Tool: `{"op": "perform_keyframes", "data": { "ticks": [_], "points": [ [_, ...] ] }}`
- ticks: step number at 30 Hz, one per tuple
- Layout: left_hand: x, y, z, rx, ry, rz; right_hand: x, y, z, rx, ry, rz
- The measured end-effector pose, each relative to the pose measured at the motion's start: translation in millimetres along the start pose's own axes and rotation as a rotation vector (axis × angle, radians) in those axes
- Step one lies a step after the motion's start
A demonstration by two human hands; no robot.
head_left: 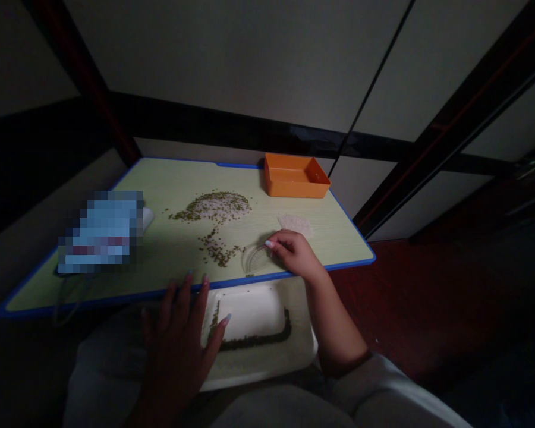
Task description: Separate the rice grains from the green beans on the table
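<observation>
An orange rectangular plastic box and a small pale grain pile lie beyond the right hand, which pinches a clear, curved plastic piece near the front edge of the pale-green, blue-rimmed table. Green-and-pale grains lie just left. The piece bows leftward, its long axis slanting toward that edge. The left hand, fingers spread, partly hides a white rectangular tray.

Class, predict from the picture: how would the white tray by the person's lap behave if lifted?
The white tray is probably fairly stiff, since its walls look moulded and unbuckled. It may dip slightly toward the person, as most green grains inside line that side. Being loose, they would likely slide.
</observation>
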State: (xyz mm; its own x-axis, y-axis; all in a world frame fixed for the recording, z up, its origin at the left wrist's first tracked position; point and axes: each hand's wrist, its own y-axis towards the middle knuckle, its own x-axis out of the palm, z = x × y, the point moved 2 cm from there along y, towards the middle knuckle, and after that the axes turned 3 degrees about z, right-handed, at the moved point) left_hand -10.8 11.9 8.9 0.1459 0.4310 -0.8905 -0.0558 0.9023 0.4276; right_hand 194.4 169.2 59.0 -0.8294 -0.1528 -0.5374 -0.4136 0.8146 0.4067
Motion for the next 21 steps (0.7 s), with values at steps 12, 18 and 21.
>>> {"op": "perform_keyframes", "data": {
  "ticks": [12, 18, 21],
  "points": [
    [0.0, -0.4, 0.4, 0.001, 0.009, 0.000, 0.9, 0.0, 3.3, 0.036, 0.030, -0.075],
    [-1.7, 0.6, 1.3, 0.001, 0.009, -0.012, 1.3, -1.9, 5.6, 0.093, 0.093, -0.068],
    [-2.0, 0.8, 1.4, -0.015, 0.015, -0.035, 0.7, -2.6, 4.3, 0.094, 0.120, -0.050]
  ]
}}
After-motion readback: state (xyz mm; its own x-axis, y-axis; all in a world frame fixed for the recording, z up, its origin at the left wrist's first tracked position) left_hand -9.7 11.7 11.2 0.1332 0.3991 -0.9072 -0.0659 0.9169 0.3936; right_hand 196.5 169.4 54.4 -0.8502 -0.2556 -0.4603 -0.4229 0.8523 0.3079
